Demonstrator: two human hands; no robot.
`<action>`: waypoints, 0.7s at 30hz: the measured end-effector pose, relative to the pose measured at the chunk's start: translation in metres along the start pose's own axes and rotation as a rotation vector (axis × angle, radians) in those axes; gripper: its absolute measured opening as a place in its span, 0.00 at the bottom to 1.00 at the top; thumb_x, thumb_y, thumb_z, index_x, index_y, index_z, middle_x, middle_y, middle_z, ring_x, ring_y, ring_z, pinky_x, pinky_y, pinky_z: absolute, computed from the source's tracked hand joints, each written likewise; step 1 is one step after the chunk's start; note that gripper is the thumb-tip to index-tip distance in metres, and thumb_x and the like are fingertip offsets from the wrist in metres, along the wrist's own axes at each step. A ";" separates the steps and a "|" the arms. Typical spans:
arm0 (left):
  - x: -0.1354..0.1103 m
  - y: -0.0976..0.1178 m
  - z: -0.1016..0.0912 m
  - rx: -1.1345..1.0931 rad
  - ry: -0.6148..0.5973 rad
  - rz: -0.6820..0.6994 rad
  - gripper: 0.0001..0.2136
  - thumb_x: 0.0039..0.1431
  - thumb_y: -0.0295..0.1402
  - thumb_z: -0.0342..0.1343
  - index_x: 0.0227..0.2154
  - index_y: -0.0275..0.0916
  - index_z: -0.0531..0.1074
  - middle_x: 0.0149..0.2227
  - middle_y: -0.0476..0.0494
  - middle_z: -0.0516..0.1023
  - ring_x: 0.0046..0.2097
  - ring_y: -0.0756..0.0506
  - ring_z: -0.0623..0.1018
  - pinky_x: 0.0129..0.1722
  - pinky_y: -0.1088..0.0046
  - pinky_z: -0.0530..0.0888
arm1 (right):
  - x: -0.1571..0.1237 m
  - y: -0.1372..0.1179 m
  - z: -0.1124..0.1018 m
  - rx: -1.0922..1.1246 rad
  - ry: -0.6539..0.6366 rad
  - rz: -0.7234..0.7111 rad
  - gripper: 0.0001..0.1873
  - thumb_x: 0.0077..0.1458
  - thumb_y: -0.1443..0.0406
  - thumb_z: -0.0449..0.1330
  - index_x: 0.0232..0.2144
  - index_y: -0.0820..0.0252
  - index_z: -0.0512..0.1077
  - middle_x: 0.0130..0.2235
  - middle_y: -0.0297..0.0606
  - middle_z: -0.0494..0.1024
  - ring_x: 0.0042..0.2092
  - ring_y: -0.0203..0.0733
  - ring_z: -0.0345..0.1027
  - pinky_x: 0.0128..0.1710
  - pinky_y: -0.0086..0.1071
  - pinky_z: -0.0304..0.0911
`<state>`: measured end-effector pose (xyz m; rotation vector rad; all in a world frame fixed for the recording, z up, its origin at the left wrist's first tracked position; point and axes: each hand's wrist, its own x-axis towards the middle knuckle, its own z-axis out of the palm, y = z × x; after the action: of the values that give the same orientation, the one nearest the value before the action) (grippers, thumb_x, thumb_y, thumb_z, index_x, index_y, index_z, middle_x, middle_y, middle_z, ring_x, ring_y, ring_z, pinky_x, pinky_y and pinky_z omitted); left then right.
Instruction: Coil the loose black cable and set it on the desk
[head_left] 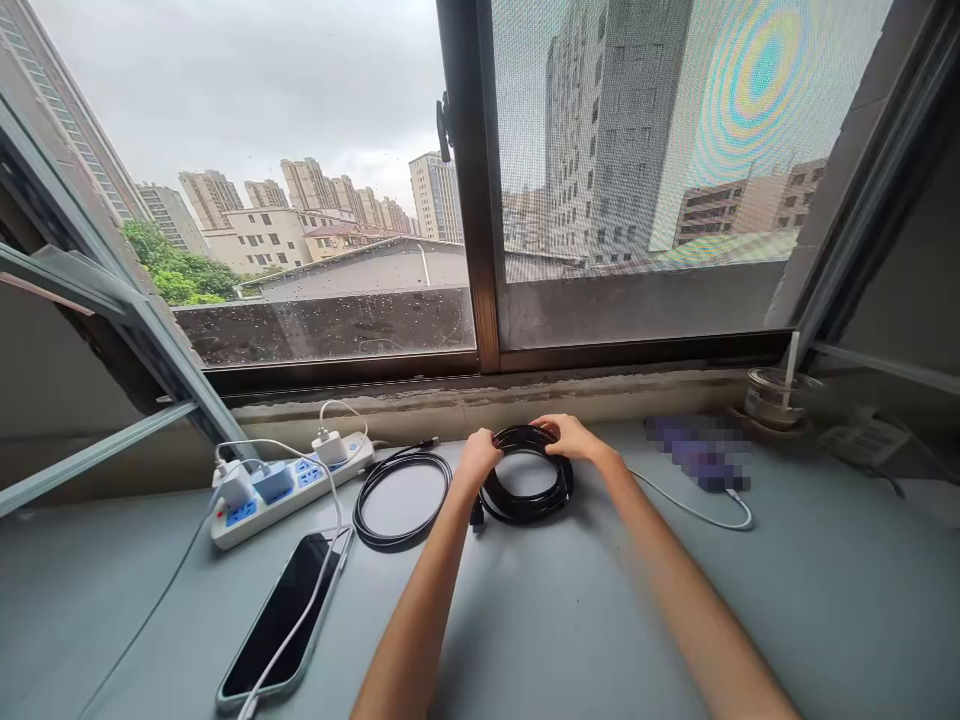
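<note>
A thick black cable coil (525, 508) lies on the grey-blue tabletop (570, 620), below the window. My left hand (478, 458) grips the coil's left side with its fingers bent round it. On the upper right of the same coil, my right hand (568, 440) has its fingers and thumb closed over the loops. A dark plug end (478, 515) pokes out under my left wrist. Left of that arm rests a thinner black cable coil (362, 528) in a looser ring, its connector toward the window. Parts of my fingers are hidden behind the loops.
A white power strip (307, 490) with chargers stands at the left, near a smartphone (281, 620) crossed by a white charging cord. At the right are a blurred purple device (701, 455) on a white cable and a cup with a straw (780, 398). Metal rack bars (97, 455) edge the left.
</note>
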<state>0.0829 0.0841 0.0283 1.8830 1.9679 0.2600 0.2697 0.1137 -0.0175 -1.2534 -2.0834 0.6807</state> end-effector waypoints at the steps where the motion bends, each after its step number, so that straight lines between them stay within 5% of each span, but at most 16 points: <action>1: -0.001 0.001 0.000 0.009 0.010 -0.001 0.10 0.59 0.35 0.53 0.40 0.34 0.70 0.40 0.43 0.74 0.39 0.48 0.75 0.38 0.67 0.74 | 0.000 -0.002 0.000 -0.004 -0.003 -0.013 0.21 0.48 0.77 0.61 0.46 0.65 0.71 0.43 0.41 0.75 0.44 0.42 0.69 0.48 0.39 0.65; 8: -0.006 0.005 -0.005 0.076 0.079 -0.017 0.11 0.60 0.34 0.51 0.42 0.34 0.70 0.44 0.40 0.74 0.46 0.45 0.74 0.47 0.61 0.70 | 0.002 -0.015 0.006 -0.060 0.003 -0.035 0.26 0.48 0.79 0.53 0.48 0.59 0.71 0.48 0.40 0.73 0.49 0.41 0.67 0.51 0.35 0.61; 15: -0.014 0.008 -0.003 0.145 0.130 -0.028 0.17 0.54 0.24 0.52 0.48 0.33 0.69 0.52 0.29 0.68 0.55 0.38 0.68 0.49 0.66 0.66 | -0.003 -0.016 0.012 -0.159 0.027 0.013 0.26 0.49 0.79 0.56 0.51 0.62 0.68 0.48 0.42 0.72 0.49 0.44 0.66 0.51 0.40 0.60; 21: -0.016 0.008 -0.015 0.117 0.095 -0.024 0.16 0.51 0.31 0.58 0.44 0.33 0.72 0.50 0.30 0.72 0.53 0.36 0.71 0.48 0.64 0.67 | -0.005 -0.028 0.001 -0.167 0.096 0.006 0.20 0.52 0.72 0.59 0.49 0.60 0.70 0.45 0.41 0.73 0.46 0.41 0.68 0.47 0.33 0.62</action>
<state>0.0844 0.0714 0.0475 1.9506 2.1091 0.2362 0.2544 0.0975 0.0005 -1.3568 -2.0923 0.4467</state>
